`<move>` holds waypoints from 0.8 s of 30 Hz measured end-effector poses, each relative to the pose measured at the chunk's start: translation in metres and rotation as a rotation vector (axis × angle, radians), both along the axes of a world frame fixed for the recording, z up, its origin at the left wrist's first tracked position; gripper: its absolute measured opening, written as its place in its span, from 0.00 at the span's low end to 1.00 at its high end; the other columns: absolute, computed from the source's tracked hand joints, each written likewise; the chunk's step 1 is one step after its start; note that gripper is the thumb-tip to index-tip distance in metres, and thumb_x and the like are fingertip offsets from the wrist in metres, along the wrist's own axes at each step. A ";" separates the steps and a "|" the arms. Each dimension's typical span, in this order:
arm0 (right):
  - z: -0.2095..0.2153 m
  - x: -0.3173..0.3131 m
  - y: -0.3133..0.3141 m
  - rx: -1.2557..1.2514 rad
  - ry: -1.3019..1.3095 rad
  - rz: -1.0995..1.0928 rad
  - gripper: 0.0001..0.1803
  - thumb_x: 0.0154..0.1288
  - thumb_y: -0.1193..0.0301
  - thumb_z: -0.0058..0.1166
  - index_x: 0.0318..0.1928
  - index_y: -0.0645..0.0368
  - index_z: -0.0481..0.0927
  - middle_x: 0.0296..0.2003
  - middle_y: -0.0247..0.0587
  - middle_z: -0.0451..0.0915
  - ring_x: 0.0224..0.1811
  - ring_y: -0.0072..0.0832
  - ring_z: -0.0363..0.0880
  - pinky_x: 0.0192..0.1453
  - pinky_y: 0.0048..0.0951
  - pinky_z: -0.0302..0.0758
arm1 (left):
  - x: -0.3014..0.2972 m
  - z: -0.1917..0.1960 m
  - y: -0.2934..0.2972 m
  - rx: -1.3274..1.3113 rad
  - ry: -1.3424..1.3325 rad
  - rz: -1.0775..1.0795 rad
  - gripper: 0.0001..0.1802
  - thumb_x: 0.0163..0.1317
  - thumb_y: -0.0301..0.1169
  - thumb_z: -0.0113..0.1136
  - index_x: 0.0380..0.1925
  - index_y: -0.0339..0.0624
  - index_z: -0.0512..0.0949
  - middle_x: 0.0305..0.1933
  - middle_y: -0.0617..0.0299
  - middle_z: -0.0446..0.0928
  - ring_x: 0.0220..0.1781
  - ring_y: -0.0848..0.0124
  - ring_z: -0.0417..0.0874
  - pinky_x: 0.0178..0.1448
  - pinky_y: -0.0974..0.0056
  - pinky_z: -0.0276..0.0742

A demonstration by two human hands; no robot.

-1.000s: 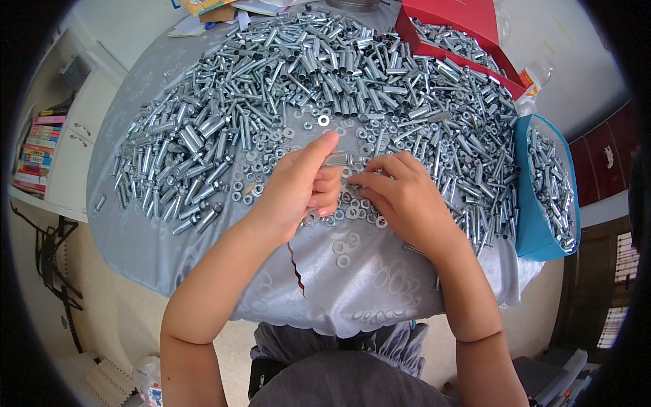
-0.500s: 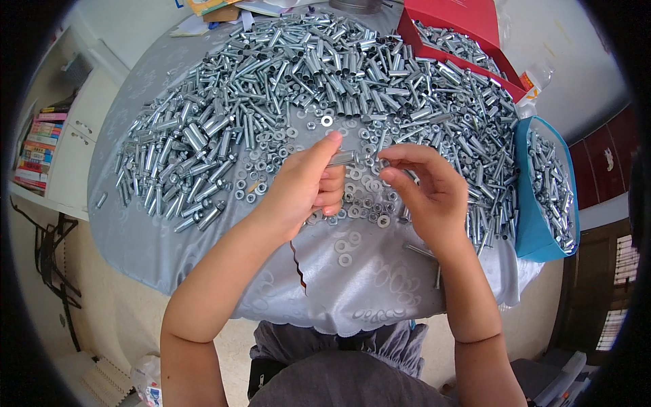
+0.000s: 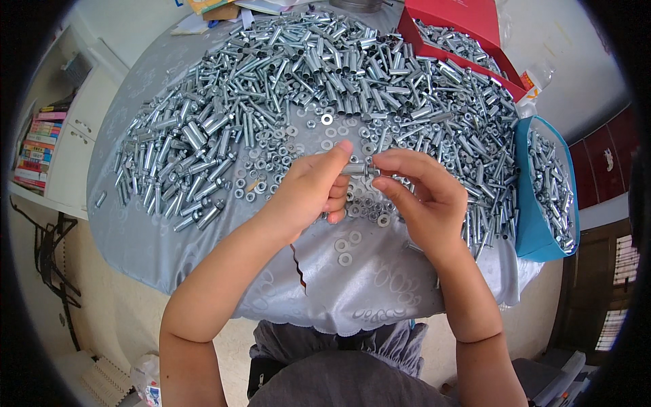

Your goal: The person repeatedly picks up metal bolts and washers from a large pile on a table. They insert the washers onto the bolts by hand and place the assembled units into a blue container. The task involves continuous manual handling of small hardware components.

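Observation:
My left hand [image 3: 306, 191] is closed around a silver sleeve anchor bolt [image 3: 354, 169], thumb on top, with the bolt's end pointing right. At that end a washer and nut [image 3: 369, 170] show, and the thumb and forefinger of my right hand [image 3: 430, 200] pinch there. The fingertips partly hide the nut. Beneath my hands lie loose flat washers [image 3: 345, 259] and small nuts [image 3: 251, 197] on the grey satin tablecloth [image 3: 203, 271].
A large heap of metal sleeves and bolts [image 3: 325, 61] spreads across the far side. Assembled anchors [image 3: 196, 136] lie at left. A red box [image 3: 519, 91] and a blue fabric bin [image 3: 532, 251], both holding metal parts, stand at right. A bookshelf [image 3: 57, 163] is far left.
My right fingers have come left onto the bolt's end and now meet the nut and washer there. The bolt in my left hand has moved slightly right and down.

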State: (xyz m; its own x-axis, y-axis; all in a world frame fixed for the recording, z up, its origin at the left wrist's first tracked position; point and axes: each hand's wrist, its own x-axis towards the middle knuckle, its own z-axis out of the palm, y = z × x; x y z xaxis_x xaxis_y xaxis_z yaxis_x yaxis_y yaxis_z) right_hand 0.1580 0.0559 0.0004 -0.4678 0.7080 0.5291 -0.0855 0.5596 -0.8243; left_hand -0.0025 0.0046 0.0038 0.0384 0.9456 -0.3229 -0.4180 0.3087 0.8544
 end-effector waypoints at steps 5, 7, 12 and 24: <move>0.006 0.003 -0.002 -0.015 -0.076 -0.025 0.10 0.49 0.81 0.59 0.35 0.64 0.80 0.38 0.43 0.79 0.41 0.30 0.78 0.45 0.25 0.74 | 0.000 -0.001 0.000 0.092 0.064 -0.005 0.25 0.63 0.51 0.44 0.14 0.48 0.59 0.13 0.73 0.54 0.14 0.81 0.55 0.19 0.72 0.58; 0.005 0.003 -0.003 -0.063 -0.018 -0.011 0.11 0.50 0.80 0.59 0.37 0.64 0.80 0.37 0.43 0.79 0.40 0.28 0.78 0.45 0.24 0.74 | 0.000 -0.001 -0.002 0.162 0.120 -0.014 0.25 0.64 0.51 0.43 0.13 0.47 0.61 0.13 0.73 0.56 0.14 0.81 0.56 0.19 0.72 0.58; 0.002 0.000 -0.007 -0.313 0.041 0.019 0.07 0.58 0.75 0.55 0.35 0.66 0.78 0.32 0.42 0.78 0.35 0.22 0.77 0.40 0.21 0.73 | 0.000 -0.009 -0.005 0.309 0.329 0.010 0.26 0.65 0.49 0.43 0.15 0.42 0.67 0.14 0.72 0.60 0.16 0.83 0.59 0.20 0.73 0.56; 0.010 0.004 -0.008 -0.258 -0.360 0.056 0.15 0.63 0.63 0.49 0.30 0.66 0.73 0.16 0.33 0.68 0.18 0.16 0.62 0.23 0.21 0.62 | 0.001 -0.010 -0.005 0.328 0.443 -0.021 0.25 0.66 0.46 0.44 0.18 0.37 0.69 0.16 0.74 0.58 0.21 0.83 0.55 0.23 0.72 0.53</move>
State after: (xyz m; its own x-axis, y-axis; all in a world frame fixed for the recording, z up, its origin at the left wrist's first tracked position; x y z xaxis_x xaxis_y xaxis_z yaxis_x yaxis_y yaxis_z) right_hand 0.1616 0.0483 0.0099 -0.6311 0.7638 0.1351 0.2085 0.3348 -0.9189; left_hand -0.0010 -0.0004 -0.0066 -0.0138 0.9999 -0.0006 0.0074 0.0007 1.0000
